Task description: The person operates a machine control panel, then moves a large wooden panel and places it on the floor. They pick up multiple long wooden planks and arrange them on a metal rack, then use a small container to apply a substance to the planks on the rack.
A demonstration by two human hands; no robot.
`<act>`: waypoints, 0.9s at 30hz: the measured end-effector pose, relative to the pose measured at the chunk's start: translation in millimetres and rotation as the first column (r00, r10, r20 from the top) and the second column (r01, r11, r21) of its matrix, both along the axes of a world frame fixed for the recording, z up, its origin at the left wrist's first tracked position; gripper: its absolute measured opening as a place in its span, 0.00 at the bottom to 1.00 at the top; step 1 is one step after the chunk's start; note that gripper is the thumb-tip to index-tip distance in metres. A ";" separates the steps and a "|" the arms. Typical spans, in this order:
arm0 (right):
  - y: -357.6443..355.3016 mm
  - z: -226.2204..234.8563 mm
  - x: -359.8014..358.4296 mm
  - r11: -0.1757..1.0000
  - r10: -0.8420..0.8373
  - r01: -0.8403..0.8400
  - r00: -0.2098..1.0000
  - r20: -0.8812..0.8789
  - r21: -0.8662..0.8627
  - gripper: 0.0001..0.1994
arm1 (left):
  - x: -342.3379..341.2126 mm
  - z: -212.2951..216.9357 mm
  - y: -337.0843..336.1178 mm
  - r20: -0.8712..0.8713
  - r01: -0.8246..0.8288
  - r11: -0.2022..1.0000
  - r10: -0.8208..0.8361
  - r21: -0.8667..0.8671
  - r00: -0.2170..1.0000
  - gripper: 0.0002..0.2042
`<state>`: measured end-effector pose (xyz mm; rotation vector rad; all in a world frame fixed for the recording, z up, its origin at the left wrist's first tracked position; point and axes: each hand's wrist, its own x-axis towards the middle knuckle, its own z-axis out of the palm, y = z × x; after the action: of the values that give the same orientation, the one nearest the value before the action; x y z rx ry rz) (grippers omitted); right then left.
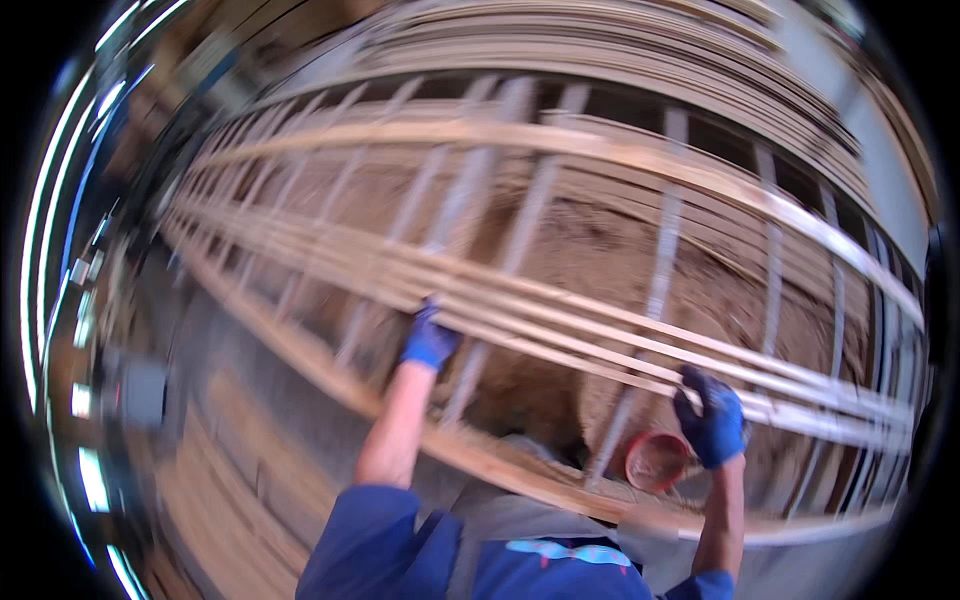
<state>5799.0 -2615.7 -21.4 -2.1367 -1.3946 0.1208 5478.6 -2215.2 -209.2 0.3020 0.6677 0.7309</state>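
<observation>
Several long, pale wooden strips [580,318] lie side by side across a rack of grey crossbars [663,255]. My left hand [431,338], in a blue glove, is closed on the near edge of the strips left of the middle; blur softens its fingers. Farther right, my right hand [714,418], gloved in blue with dark fingertips, grips the nearest strip close to its right end. Its fingers reach over the strip and its thumb sits on the near side. Both palms are hidden from view.
A long wooden rail [490,465] borders the rack nearest me; another rail [600,145] crosses its far side. Beneath the bars is brown, loose material [600,240] and a red round container [656,461]. Stacked boards [600,45] lie beyond, more planks [235,470] at lower left.
</observation>
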 end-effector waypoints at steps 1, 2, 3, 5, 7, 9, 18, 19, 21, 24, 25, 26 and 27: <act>17.5 -0.4 -6.8 0.998 0.038 -0.037 0.999 -0.010 0.044 0.17 | -5.5 -6.3 -2.2 -0.013 -0.044 0.998 0.043 -0.049 0.999 0.26; 39.4 -2.9 -18.6 0.995 0.091 -0.090 0.995 -0.040 0.031 0.16 | -27.7 -6.2 -5.0 -0.032 -0.027 0.996 0.025 -0.086 0.999 0.26; 56.2 -5.3 -28.7 0.990 0.133 -0.134 0.991 -0.031 -0.040 0.16 | -22.5 -2.3 -14.9 -0.071 -0.089 0.991 0.082 -0.097 0.994 0.26; 79.3 -33.6 -41.1 0.968 0.212 -0.213 0.977 -0.015 -0.134 0.16 | -30.8 -2.0 -24.2 -0.075 -0.101 0.990 0.094 -0.097 0.993 0.27; 96.2 -52.1 -41.9 0.959 0.230 -0.207 0.968 0.105 -0.195 0.17 | -30.6 -2.8 -20.7 -0.198 -0.145 0.984 0.122 -0.104 0.972 0.24; 100.7 -63.3 -36.5 0.938 0.191 -0.157 0.978 0.082 -0.309 0.18 | -24.3 -1.7 -24.5 -0.287 -0.200 0.973 0.161 -0.112 0.944 0.19; 114.6 -76.5 -23.2 0.892 0.363 -0.208 0.859 0.362 -0.401 0.08 | -17.0 16.5 -15.1 -0.420 -0.033 0.996 -0.007 -0.087 0.907 0.43; 117.2 -63.9 -23.5 0.882 0.386 -0.211 0.835 0.391 -0.421 0.06 | -20.6 21.9 -11.8 -0.461 0.012 0.994 -0.060 -0.106 0.885 0.46; 119.8 -35.9 -7.7 0.893 0.377 -0.173 0.794 0.477 -0.416 0.03 | -10.5 42.3 -15.0 -0.533 0.091 0.989 -0.138 -0.115 0.835 0.50; 119.2 52.8 -26.4 0.936 0.321 -0.184 0.796 0.514 -0.300 0.05 | -40.3 71.1 -24.0 -0.656 0.405 0.913 -0.337 -0.052 0.675 0.49; 113.5 72.6 -28.8 0.946 0.314 -0.217 0.793 0.523 -0.239 0.04 | -71.4 74.8 -22.4 -0.685 0.537 0.842 -0.358 0.057 0.635 0.46; 107.3 95.9 -36.0 0.955 0.297 -0.240 0.787 0.540 -0.175 0.04 | -98.2 80.1 -15.9 -0.713 0.658 0.734 -0.370 0.169 0.596 0.43; 97.9 102.3 -38.0 0.964 0.264 -0.239 0.829 0.493 -0.115 0.04 | -105.1 107.1 -14.3 -0.659 0.483 0.844 -0.229 0.232 0.717 0.36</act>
<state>5761.0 -2517.8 80.9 -2.0968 -1.9914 -0.3375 5373.5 -2229.5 -102.2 1.0544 1.0376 0.3577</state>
